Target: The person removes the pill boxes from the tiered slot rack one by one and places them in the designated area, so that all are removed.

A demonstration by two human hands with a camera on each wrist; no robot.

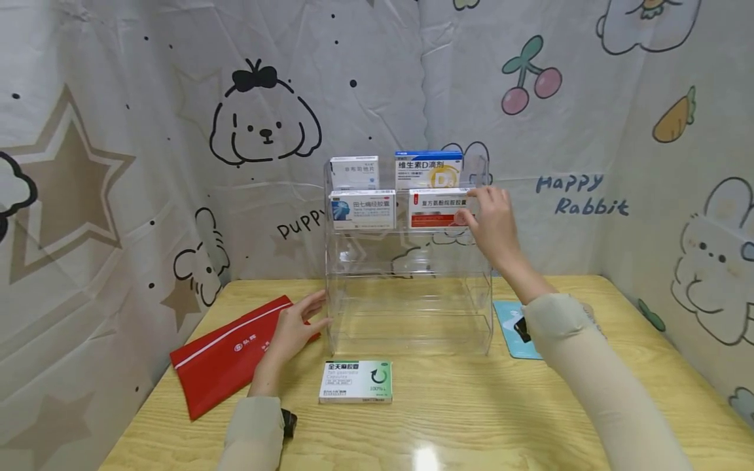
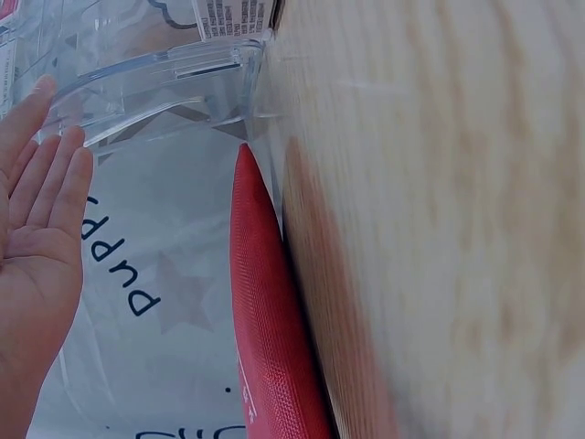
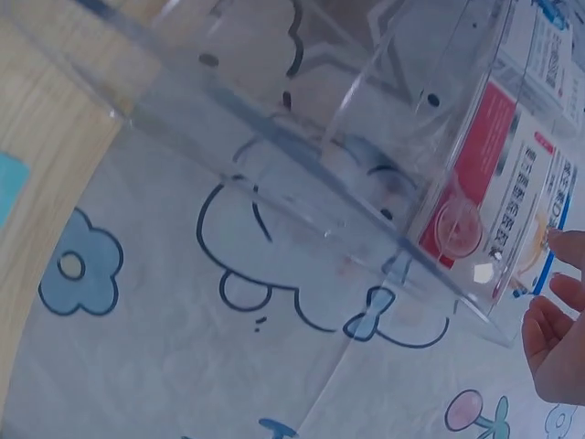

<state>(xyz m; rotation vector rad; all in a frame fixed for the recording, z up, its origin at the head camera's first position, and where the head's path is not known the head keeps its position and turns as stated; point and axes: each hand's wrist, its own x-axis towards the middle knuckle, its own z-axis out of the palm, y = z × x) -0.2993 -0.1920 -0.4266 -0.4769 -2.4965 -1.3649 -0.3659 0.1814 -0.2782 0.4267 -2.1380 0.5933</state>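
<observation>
On the table [image 1: 471, 418], in the head view, we see a clear acrylic tiered rack [image 1: 408, 307] standing against the cartoon backdrop. Its two upper tiers carry four medicine boxes; the lower tiers hold nothing. Our right hand [image 1: 491, 222] is raised to the second tier, fingers lightly bent against the right end of the red-and-white medicine box [image 1: 438, 209]; we judge it is seating that box rather than gripping it. Our left hand [image 1: 292, 333] lies flat and relaxed against the rack's lower left wall, bracing it. A green-and-white medicine box [image 1: 356, 381] lies on the table just in front of the rack, untouched. A red zip pouch [image 1: 220, 356] lies beside and partly under the left hand, and a blue mat [image 1: 511, 327] sits to the right of the rack.

From the left wrist view, the left hand [image 2: 37, 219] shows straight fingers held together beside the rack's clear wall [image 2: 155, 82], with the red zip pouch [image 2: 274, 338] along the table edge.

From the right wrist view, the right hand's fingertips [image 3: 558, 320] are loosely curled just beside the rack's edge, near the red-and-white medicine box [image 3: 484, 174]; whether they touch it we cannot tell.

Step in hand, as we judge it: stocking the rack. The next move calls for the right hand to release the seated box and pick up the green-and-white box for a free tier.
</observation>
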